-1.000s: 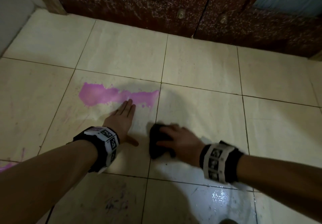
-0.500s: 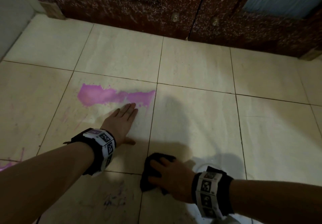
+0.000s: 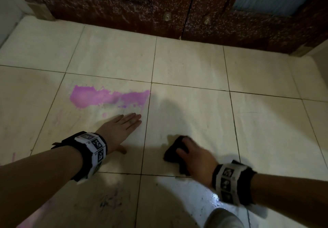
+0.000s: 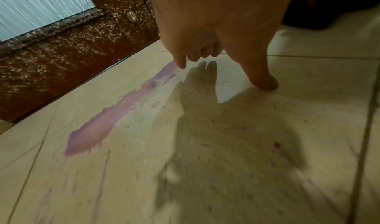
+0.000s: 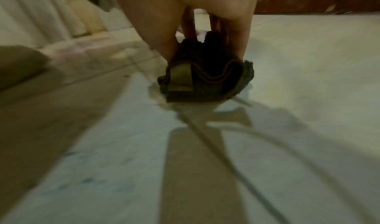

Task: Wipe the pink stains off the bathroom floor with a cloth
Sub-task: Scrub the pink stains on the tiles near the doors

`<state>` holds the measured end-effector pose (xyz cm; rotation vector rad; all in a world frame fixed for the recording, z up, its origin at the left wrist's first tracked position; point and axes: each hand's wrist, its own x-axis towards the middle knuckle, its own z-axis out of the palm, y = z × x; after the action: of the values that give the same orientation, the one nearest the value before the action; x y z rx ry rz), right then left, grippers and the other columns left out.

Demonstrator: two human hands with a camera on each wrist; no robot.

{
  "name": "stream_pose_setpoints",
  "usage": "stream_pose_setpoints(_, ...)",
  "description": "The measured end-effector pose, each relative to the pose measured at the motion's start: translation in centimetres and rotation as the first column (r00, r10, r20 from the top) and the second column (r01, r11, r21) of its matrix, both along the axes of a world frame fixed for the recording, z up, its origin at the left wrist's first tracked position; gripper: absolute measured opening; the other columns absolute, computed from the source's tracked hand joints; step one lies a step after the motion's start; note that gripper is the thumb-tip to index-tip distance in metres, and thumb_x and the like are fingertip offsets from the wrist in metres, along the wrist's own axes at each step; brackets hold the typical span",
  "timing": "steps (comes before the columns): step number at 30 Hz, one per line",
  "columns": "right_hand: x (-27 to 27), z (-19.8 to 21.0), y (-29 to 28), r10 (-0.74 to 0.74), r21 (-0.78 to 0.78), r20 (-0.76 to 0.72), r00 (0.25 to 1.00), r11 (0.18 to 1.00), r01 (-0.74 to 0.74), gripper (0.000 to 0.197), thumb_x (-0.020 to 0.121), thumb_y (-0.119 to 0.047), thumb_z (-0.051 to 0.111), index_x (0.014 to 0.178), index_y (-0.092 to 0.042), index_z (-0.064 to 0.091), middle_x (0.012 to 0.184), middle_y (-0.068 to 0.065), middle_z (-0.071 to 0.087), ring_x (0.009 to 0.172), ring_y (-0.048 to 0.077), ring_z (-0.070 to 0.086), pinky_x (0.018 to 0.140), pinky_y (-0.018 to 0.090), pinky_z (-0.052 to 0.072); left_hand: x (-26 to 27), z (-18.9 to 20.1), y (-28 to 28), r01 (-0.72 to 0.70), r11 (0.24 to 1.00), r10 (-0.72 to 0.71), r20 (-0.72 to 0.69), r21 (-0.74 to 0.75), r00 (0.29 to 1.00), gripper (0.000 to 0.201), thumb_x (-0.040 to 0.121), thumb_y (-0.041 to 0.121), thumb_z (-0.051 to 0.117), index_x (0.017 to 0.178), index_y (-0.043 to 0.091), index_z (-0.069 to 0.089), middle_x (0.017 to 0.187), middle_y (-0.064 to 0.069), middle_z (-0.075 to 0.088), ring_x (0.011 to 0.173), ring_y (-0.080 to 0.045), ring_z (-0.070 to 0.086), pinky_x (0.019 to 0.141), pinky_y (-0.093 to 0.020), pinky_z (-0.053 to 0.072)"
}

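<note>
The right hand grips a bunched dark cloth and presses it on the tiled floor, on the near side of the pink stain and off to its right, well apart from it. Nearer the stain, the left hand lies flat, fingers straight, bracing just short of the pink. To wipe well, the cloth should probably cross onto the stain's tile and sweep the band under firm, even pressure. Beyond the stain stands a speckled brown door.

Home bathroom, probably, pale square floor tiles with dark grout, wet glossy patch nearest the camera, speckled dark wooden double door with frosted panes along the tiles' far edge
</note>
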<state>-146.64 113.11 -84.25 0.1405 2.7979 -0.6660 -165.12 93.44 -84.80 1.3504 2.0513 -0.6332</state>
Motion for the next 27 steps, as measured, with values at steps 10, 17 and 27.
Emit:
stream_pose_setpoints(10,-0.6,2.5,5.4,-0.287,-0.173,0.04,0.957,0.941,0.29,0.02,0.088,-0.014,0.056,0.095,-0.032,0.057,0.107,-0.009,0.046,0.075,0.001,0.062,0.064,0.013,0.047,0.8,0.2,0.2,0.09,0.996,-0.09,-0.009,-0.02,0.996,0.092,0.092,0.036,0.055,0.149,0.014,-0.015,0.154,-0.003,-0.025,0.143,-0.019,-0.02,0.116,-0.032,-0.007)
stream_pose_setpoints(17,3.3,1.1,12.3,-0.71,0.462,0.343,0.615,0.698,0.548,0.047,0.085,-0.02,0.056,0.124,-0.004,0.035,0.121,0.017,0.033,0.111,0.039,0.047,0.092,0.044,0.045,0.2,0.3,-1.0,0.042,0.996,-0.042,0.002,-0.079,0.999,0.091,0.093,0.045,0.049,0.148,0.014,-0.016,0.154,-0.002,-0.026,0.144,-0.018,-0.019,0.116,-0.031,-0.008)
stream_pose_setpoints(27,-0.5,-0.3,0.5,-0.329,0.141,0.308,0.892,0.944,0.299,0.069,0.08,-0.038,0.067,0.133,-0.014,0.031,0.129,0.012,0.027,0.115,0.03,0.043,0.094,0.031,0.039,0.1,0.2,-0.8,-0.005,0.995,0.008,0.031,-0.099,0.999,0.092,0.092,0.045,0.051,0.148,0.018,-0.018,0.154,0.0,-0.026,0.144,-0.015,-0.017,0.116,-0.031,-0.004)
